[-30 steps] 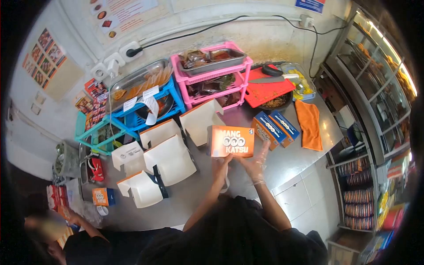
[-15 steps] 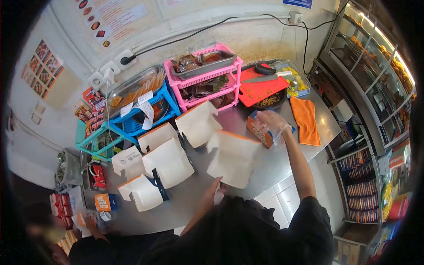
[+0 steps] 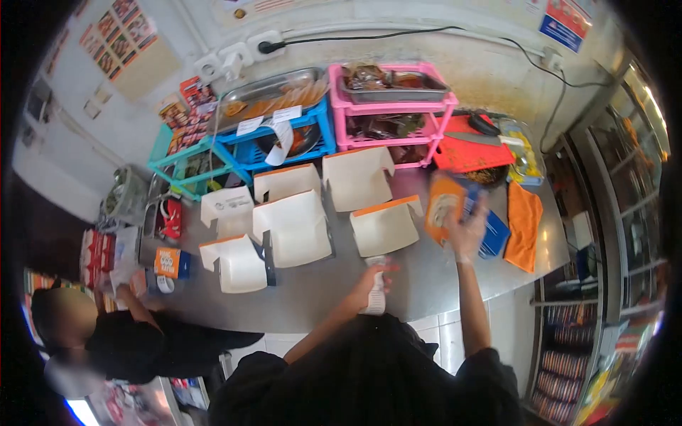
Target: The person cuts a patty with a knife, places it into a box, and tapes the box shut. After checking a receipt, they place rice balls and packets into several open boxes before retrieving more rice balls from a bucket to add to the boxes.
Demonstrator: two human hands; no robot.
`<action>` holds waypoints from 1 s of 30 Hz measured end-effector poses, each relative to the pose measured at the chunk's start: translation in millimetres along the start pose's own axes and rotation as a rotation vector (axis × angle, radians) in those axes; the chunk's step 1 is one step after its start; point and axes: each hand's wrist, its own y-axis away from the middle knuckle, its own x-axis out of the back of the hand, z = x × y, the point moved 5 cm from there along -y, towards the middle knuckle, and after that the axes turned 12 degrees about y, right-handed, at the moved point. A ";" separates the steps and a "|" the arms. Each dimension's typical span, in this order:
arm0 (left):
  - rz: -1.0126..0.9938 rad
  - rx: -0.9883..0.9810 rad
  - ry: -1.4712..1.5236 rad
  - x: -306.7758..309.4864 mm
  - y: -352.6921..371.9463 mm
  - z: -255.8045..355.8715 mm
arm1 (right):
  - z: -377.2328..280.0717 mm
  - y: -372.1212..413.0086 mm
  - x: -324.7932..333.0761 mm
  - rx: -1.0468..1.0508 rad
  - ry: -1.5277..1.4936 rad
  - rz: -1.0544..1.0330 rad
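My right hand (image 3: pixel 466 233), in a clear plastic glove, grips an orange and blue folded food carton (image 3: pixel 444 201), raised over the counter and slightly blurred. Just right of that hand lies a blue carton (image 3: pixel 495 238). Near the counter's front edge, my left hand (image 3: pixel 371 287) is closed around a white printed paper slip (image 3: pixel 376 295). Beyond it stands an opened takeaway box (image 3: pixel 385 231) with a white inside and an orange edge. More opened boxes, among them a large one (image 3: pixel 295 231) and a small one (image 3: pixel 240 264), stand to the left.
Pink (image 3: pixel 392 106) and blue (image 3: pixel 284 145) racks with food trays line the wall. A knife (image 3: pixel 472 138) rests on a red cutting board (image 3: pixel 469 157) over a bowl. An orange cloth (image 3: pixel 523 227) lies at right. Another person (image 3: pixel 135 341) works at far left, near a closed box (image 3: pixel 172 263).
The box that was tilted at my left hand now stands on the counter. My right hand has lifted the orange and blue carton. The camera view has shifted.
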 end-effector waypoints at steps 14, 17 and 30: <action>-0.086 -0.403 0.077 -102.9 -47.5 60.4 | -14.7 69.4 -8.3 -0.692 -1.021 -0.513; -0.078 -0.185 0.289 -108.9 -80.4 57.3 | 18.6 45.3 -22.8 -0.304 -0.418 -0.433; 0.062 -0.934 -0.560 -128.4 -4.5 75.6 | -94.5 -31.4 25.4 0.473 -0.009 -0.187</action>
